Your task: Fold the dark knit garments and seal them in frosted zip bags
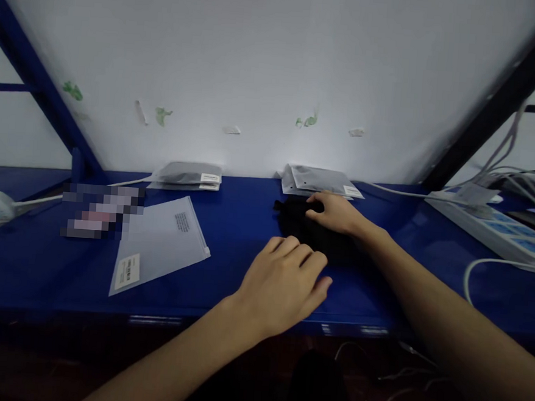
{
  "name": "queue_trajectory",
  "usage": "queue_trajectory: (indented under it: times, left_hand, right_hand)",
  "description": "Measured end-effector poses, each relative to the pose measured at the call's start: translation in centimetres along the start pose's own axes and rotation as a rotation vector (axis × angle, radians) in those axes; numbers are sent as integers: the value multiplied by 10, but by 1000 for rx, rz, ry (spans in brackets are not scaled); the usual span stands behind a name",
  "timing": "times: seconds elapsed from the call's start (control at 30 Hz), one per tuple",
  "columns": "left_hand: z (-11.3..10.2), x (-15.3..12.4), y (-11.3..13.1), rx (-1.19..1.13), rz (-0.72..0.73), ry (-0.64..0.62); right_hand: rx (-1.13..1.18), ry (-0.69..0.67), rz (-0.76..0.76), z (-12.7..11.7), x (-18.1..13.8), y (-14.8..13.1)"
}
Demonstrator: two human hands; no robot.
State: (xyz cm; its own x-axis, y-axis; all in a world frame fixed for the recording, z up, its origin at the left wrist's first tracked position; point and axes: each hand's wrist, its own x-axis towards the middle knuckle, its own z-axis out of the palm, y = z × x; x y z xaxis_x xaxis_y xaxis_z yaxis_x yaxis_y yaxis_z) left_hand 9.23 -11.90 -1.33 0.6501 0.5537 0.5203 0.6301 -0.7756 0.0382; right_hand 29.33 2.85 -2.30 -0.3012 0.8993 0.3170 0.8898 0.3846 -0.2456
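Observation:
A black, soft fabric item lies bunched on the blue shelf, its exact kind unclear against the dark surface. My right hand grips it from the right, thumb and fingers closed on its top side. Nearer the shelf's front edge is my left hand, back upward, with fingers loosely bent and the thumb apart. It holds nothing I can see, and its fingertips are close to the fabric. To the left lies a flat frosted zip bag with a white label and a slider at its right corner.
Packed frosted bags rest against the back wall at left, and more bags behind my right hand. A pixelated object lies left. A power strip with cables stands right. Blue shelf has metal posts at both sides.

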Motion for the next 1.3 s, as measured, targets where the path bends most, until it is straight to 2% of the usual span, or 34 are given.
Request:
queue_trajectory:
  times: [0.07,0.13,0.2,0.23,0.3,0.37,0.43,0.53,0.67,0.8,0.9,1.0,1.07,1.3]
  left_hand:
    - [-9,0,-8,11,-110,65]
    - [-25,-3,-25,68,-267,101]
    - [-47,-10,-52,179,-482,67]
    - [-59,-15,-67,251,-593,33]
    - [-78,-26,-94,341,-828,-168]
    - [-87,-38,-112,389,-954,-369]
    - [-86,-45,-118,400,-916,-457]
    - [-70,-40,-111,352,-743,-456]
    - [-52,-7,-102,214,-635,-499]
    - [-40,26,-111,91,-516,-537]
    - [-28,34,-127,11,-413,-445]
    - [-16,26,-145,-83,-416,-268]
    - [-11,19,-152,-173,-431,-195]
    - [-13,15,-158,-297,-454,-210]
  right_hand:
    - [14,3,40,-2,-2,4]
    - [24,8,57,-4,-2,6]
    - [30,12,54,-4,-2,5]
    - [32,11,53,-5,-2,5]
    - [37,8,48,-5,-2,3]
    - [45,-1,29,-6,-2,1]
    - [54,-16,8,-7,-2,-1]
    - [61,-55,-19,-10,-2,-2]
    - [44,-113,-68,-11,-1,0]
    - [27,-119,-83,-10,0,5]
    - [31,-108,-93,-10,0,7]
    - [17,-85,-89,-9,-1,8]
    - [11,-66,-80,-9,-2,7]
    - [66,-52,-88,-13,-7,2]
